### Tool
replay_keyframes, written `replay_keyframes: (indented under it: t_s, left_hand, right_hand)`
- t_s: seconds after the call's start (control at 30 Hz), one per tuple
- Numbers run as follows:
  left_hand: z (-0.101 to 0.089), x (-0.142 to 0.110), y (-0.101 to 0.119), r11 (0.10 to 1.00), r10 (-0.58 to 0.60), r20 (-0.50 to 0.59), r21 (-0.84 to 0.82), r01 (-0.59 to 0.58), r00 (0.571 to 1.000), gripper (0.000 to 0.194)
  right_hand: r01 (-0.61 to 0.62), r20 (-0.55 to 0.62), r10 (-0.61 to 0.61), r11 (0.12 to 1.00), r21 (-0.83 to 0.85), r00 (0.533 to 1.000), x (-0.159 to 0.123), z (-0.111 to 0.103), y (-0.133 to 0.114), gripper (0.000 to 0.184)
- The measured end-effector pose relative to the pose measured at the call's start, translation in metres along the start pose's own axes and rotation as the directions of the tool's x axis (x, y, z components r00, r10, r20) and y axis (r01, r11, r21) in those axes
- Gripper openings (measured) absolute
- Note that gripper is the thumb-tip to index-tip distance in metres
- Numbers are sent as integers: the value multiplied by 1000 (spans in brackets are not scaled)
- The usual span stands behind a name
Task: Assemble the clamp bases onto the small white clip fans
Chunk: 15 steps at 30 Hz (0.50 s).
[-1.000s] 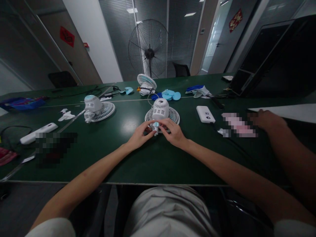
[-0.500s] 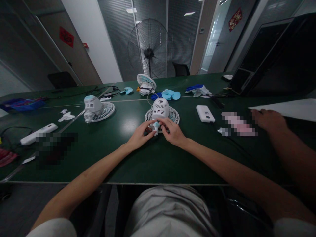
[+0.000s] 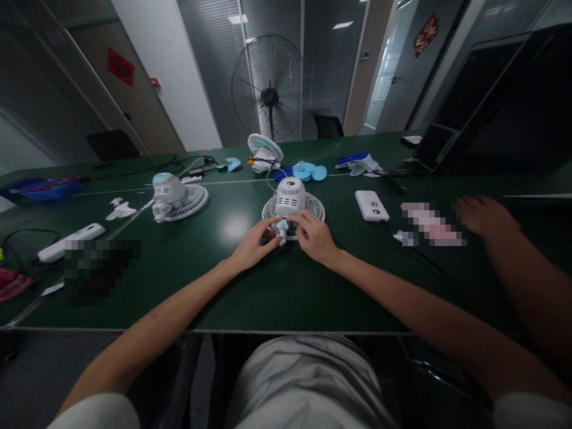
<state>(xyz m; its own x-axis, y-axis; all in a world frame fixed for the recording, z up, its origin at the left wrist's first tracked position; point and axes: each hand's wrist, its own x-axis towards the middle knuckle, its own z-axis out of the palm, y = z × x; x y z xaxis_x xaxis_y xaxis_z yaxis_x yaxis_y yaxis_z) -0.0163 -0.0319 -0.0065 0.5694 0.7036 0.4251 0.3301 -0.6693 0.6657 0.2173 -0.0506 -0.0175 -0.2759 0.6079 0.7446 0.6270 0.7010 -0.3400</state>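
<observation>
A small white desk fan (image 3: 290, 197) lies face down on the table before me, its grille under the motor housing. From its near side sticks a white mount with a light-blue knob (image 3: 283, 225). My left hand (image 3: 255, 245) is closed round the left side of this mount, thumb and fingers on it. My right hand (image 3: 315, 239) has its fingers bent together in a pinch at the mount's right side, just beneath the housing. What lies between the right fingertips is too small to make out.
A second white fan (image 3: 172, 193) lies to the left, a third (image 3: 264, 154) at the back. Beyond my fan are light-blue blades (image 3: 308, 171). A white power bank (image 3: 372, 205) sits to the right, near another person's hand (image 3: 487, 215). A white bar (image 3: 71, 243) lies left.
My right fingers have shifted slightly up at the mount, showing more of the blue knob. The left hand stays. At the right, the white sheet by the other person's hand has mostly gone from view.
</observation>
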Motion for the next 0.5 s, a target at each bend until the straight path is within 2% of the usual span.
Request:
replay_keyframes:
  t_s: [0.17,0.3,0.5]
  left_hand:
    - [1,-1,-2,1000,-2,-4,-4,2,1000,52]
    - [1,-1,-3,1000,0,-5,-6,0,1000,52]
    - [1,0,-2,1000,2,-7,21,-2,1000,51]
  right_hand:
    - [28,33,-27,1000,-5,999,-1,-1,-1,49]
    - [25,55,-24,999,-19,998,0,-1,-5,45]
    - [-8,15,8,1000,-3,1000,0,1,-2,40]
